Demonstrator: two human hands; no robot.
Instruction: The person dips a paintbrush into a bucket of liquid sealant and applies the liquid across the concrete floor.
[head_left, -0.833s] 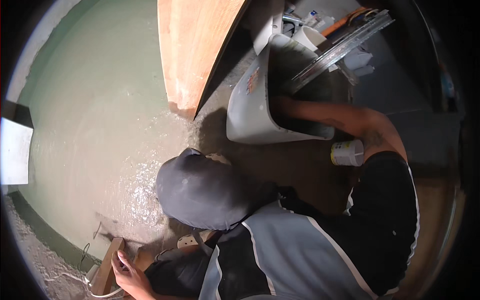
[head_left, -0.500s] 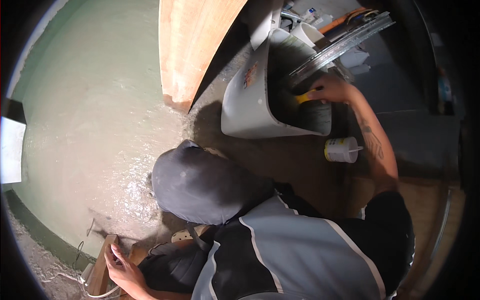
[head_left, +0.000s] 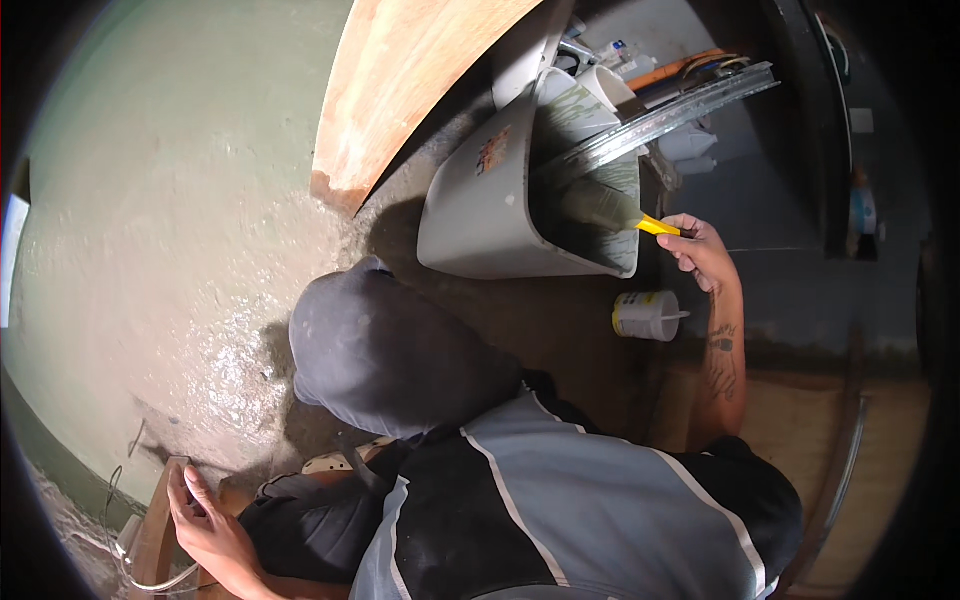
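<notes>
My right hand (head_left: 703,252) grips the yellow handle of a wide brush (head_left: 657,227) at the near right rim of a grey plastic bin (head_left: 475,210). The brush's broad, pale, slightly blurred head points left into the bin's mouth. Greenish wet streaks mark the bin's inner wall. At the lower left my left hand (head_left: 215,535) holds nothing, its fingers apart, beside an upright piece of wood (head_left: 155,530). Whether it touches the wood I cannot tell.
A metal profile (head_left: 670,120) lies across the bin. Near it stands a small white bucket (head_left: 645,316). A wooden board (head_left: 400,100) leans at the top. Wet, shiny greenish coating (head_left: 190,230) covers the surface at left. My bent knee (head_left: 390,350) is in between. A cable (head_left: 120,560) runs lower left.
My right hand has drawn back to the right and nearer, out of the bin's mouth, bringing the brush head into sight. The left hand keeps its open pose. The whole view has shifted a little.
</notes>
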